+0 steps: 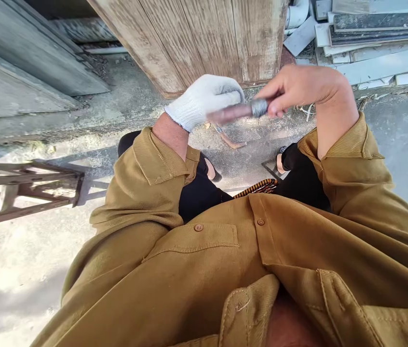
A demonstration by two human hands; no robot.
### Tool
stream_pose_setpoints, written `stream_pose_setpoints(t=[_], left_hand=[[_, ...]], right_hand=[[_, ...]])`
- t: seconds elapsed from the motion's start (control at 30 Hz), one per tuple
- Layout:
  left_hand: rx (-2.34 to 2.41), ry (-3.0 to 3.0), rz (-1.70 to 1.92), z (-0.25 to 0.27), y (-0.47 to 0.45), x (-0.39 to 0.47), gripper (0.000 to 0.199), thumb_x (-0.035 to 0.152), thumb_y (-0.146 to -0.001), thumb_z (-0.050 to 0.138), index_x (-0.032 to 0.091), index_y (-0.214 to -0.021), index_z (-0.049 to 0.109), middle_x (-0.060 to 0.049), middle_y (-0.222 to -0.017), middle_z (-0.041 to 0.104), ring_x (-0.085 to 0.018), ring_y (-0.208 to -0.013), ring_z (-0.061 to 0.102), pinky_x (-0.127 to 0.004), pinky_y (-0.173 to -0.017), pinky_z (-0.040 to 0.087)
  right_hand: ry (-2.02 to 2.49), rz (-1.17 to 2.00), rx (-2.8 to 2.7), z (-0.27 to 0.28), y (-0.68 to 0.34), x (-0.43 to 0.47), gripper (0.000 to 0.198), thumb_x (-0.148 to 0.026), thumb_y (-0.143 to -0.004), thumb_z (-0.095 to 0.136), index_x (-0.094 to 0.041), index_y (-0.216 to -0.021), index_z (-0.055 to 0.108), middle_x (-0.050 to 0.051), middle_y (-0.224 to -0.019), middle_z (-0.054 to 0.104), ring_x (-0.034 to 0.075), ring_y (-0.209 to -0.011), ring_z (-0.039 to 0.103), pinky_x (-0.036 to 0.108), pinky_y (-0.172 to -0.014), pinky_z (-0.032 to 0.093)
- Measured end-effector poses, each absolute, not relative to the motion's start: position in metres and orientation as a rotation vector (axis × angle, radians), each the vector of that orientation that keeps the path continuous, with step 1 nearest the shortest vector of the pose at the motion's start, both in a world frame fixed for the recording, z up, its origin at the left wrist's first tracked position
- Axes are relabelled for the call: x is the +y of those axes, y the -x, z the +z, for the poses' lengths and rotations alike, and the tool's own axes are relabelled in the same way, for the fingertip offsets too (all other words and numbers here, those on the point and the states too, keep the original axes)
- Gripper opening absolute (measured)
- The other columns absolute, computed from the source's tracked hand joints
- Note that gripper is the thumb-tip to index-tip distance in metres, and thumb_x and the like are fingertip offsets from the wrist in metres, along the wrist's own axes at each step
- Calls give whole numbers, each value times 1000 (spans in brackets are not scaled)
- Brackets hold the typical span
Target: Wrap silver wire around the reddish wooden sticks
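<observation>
My left hand (209, 96), in a white knitted glove, has its fingers curled against a reddish-brown stick-like piece (231, 113), blurred by motion. A grey band (259, 107), looking like wound wire or tape, wraps the piece near my right hand. Bare, my right hand (296, 89) pinches the end beyond that band between thumb and fingers. Both hands are in front of my body, close together. How far the left fingers reach round the piece is partly hidden. On the ground below lies a bent brown stick (233, 142).
Upright wooden boards (204, 38) stand just beyond my hands. Stacked planks (377, 38) and a white pipe (298, 13) are at the upper right. At the left is a wooden frame (26, 185) like a stool or rack. A striped seat edge (256, 188) shows between my legs.
</observation>
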State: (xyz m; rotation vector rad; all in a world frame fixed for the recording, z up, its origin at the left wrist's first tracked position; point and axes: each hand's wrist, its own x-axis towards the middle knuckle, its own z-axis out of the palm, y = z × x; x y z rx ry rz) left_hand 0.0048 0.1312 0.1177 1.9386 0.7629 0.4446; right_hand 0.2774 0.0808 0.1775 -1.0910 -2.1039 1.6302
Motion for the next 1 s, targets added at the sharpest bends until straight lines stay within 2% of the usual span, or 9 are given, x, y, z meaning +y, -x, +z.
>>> stream_pose_setpoints(t=[0.07,0.17,0.33,0.47,0.57,0.63,0.77,0.9,1.0], left_hand=[[794,-1785,545,113,-9,130,15,17,-98,66,22,-87,76,0,-76,69,-16,-69,57,-30,-69,46],[840,-1724,486,108,-13,127,25,6,-97,59,20,-85,76,-1,-73,67,-14,-62,55,-28,-62,42],[669,-1846,187,104,-9,119,18,22,-101,67,17,-97,84,-3,-74,68,-15,-64,57,-28,-63,44],[525,-1869,71,105,-7,115,23,39,-97,74,18,-97,83,-7,-84,77,-20,-75,68,-31,-73,55],[471,-1832,111,108,-4,116,33,51,-93,77,19,-96,83,-8,-89,79,-22,-80,70,-34,-77,58],[517,-1812,147,112,1,118,36,57,-92,77,21,-98,84,-7,-86,77,-22,-77,67,-37,-75,57],[729,-1766,273,125,14,122,34,60,-93,78,27,-96,85,-5,-81,75,-20,-69,54,-42,-70,51],[867,-1766,442,130,20,126,35,65,-95,72,31,-97,83,-6,-86,81,-24,-82,63,-45,-75,56],[968,-1819,505,122,20,133,32,59,-96,68,30,-95,83,-6,-79,78,-25,-81,66,-46,-77,60]], right_hand=[[972,1499,-1780,180,-279,81,23,-26,-95,94,-9,-89,79,3,-75,75,6,-56,59,17,-50,45],[1011,1227,-1251,179,-277,85,31,-22,-111,77,-12,-83,67,3,-73,69,6,-54,54,16,-46,41],[1419,983,-1110,177,-276,93,41,-10,-121,50,-18,-81,55,0,-76,60,7,-59,48,18,-48,34],[1978,661,-1693,173,-280,96,25,-17,-112,63,-16,-87,64,13,-99,77,15,-81,63,28,-76,49],[2290,457,-2181,169,-276,96,25,-27,-113,69,-5,-114,79,29,-131,79,28,-110,67,39,-96,47],[2317,506,-2415,169,-270,95,25,-26,-113,74,-4,-119,83,25,-121,81,26,-103,63,38,-90,43],[2145,989,-2725,170,-263,90,15,-18,-111,80,-11,-99,85,0,-69,66,14,-71,48,33,-75,35],[1684,1574,-2693,165,-262,87,22,-25,-114,78,-7,-104,85,-3,-71,68,11,-75,55,28,-74,37],[1525,1688,-2400,164,-262,87,20,-26,-111,80,-7,-114,85,-2,-81,73,12,-86,64,26,-79,44]])
